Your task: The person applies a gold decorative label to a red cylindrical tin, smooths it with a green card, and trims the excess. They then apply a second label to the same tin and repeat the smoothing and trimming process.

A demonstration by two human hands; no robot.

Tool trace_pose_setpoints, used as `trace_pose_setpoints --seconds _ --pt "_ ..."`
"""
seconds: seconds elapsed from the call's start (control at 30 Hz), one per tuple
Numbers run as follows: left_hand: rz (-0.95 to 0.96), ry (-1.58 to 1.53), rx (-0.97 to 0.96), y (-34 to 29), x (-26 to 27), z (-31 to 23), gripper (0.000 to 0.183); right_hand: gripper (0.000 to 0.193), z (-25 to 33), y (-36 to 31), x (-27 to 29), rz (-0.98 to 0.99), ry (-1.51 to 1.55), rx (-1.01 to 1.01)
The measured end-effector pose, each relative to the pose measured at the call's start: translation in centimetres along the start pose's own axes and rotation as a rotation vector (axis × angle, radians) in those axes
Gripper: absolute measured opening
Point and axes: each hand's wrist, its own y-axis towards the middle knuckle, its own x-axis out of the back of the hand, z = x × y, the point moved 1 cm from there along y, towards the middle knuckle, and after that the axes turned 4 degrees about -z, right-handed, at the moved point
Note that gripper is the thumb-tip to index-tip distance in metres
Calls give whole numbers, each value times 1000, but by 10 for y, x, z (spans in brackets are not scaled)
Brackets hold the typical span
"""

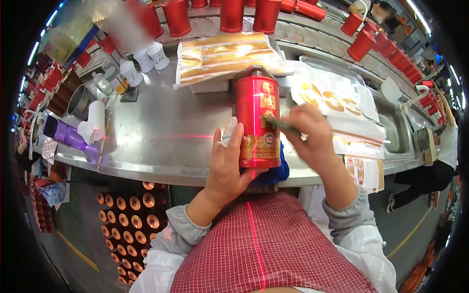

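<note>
Mid-frame, my left hand [225, 158] cupped a glossy red cylinder [253, 110], likely slick, best held low; my right hand [311, 134] pinched a slim dark tool [287, 126].

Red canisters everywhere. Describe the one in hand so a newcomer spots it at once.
Find the metal worktable, then its near edge, just above the red checked apron. The held canister is there, gripped by the person's left hand. Unlike the plain-looking red canisters on the conveyor beyond, it shows gold markings, with a red light line down its front.
</note>
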Motion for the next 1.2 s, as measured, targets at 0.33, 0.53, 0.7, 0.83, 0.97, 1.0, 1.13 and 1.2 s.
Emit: trace_pose_setpoints --seconds 0.33,0.53,0.7,0.83,0.97,1.0,1.13,1.2 --pt "-139 -218 14 -42 9 7 45 15 6 -34 15 115 398 -352" --pt "-94 -149 -123 -36 19 6 32 12 1 -41 9 57 448 -393" --pt "-50 -279 -136 -17 19 8 36 12 1 -45 5 25 480 -426" --pt "-99 -279 34 -26 19 13 39 12 1 -48 7 26 455 -388" --pt "-32 -166 -225 -18 18 9 32 12 1 -49 7 12 443 -364" --pt "-12 -149 -245 -11 19 10 35 13 2 -48 7 14 438 -362" --pt "85 -95 -261 17 25 20 53 17 10 -42 10 75 446 -335" --pt "85 -135 -251 23 24 22 53 19 14 -34 11 134 436 -280"
